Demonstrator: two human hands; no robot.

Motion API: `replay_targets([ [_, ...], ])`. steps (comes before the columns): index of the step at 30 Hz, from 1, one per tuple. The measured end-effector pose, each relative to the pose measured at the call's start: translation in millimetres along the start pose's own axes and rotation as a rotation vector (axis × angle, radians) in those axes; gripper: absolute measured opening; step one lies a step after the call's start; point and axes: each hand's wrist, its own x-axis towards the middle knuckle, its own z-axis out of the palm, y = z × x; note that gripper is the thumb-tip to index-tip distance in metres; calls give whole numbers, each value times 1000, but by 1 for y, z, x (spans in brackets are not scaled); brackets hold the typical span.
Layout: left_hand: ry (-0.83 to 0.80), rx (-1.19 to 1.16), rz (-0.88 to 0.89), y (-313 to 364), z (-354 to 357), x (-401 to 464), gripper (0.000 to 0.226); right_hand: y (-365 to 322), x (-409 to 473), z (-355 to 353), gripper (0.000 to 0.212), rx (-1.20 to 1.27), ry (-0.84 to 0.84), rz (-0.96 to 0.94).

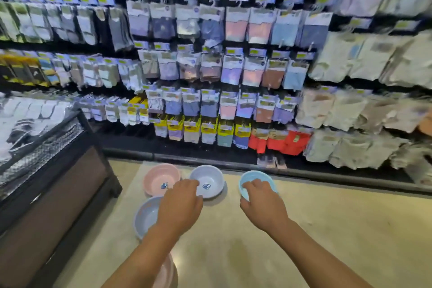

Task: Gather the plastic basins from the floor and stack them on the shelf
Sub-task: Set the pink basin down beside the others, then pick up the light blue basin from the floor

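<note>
head view: five plastic basins sit on the pale floor (327, 229) in front of a wall of hanging packets (233, 65). a pink basin (159, 179) lies at the back left, and a pale lilac basin (209, 181) is just beside it on the right, each with a small blue label inside. a light blue basin (253, 179) stands apart to the right of those two. nearer the person, a bluish-grey basin (146, 217) lies in front of the pink one, partly hidden behind the left forearm, and the rim of another pink basin (167, 273) shows at the bottom edge under that same arm.

the left hand (181, 203) reaches out palm down over the near edge of the lilac basin, fingers curled downward; whether they grip the rim or only hover above it cannot be told. the right hand (261, 203) reaches over the light blue basin, its fingers bent over the near rim, and again it cannot be told if it grips.

a dark display stand (58, 182) with a shiny top fills the left side. the view is blurred.
</note>
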Motion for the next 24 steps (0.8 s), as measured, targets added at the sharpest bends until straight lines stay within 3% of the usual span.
replay_targets([
  [3,-70,83,136,75,29,46,57,75,13,-8,59,-75,-39,41],
  [8,-158,90,196,163,67,104,67,174,39,-12,69,-89,-76,107],
  [16,-251,141,81,166,105,208,65,250,128,13,70,-16,-149,163],
  [24,-421,-27,71,201,175,322,67,295,239,23,68,37,-229,247],
])
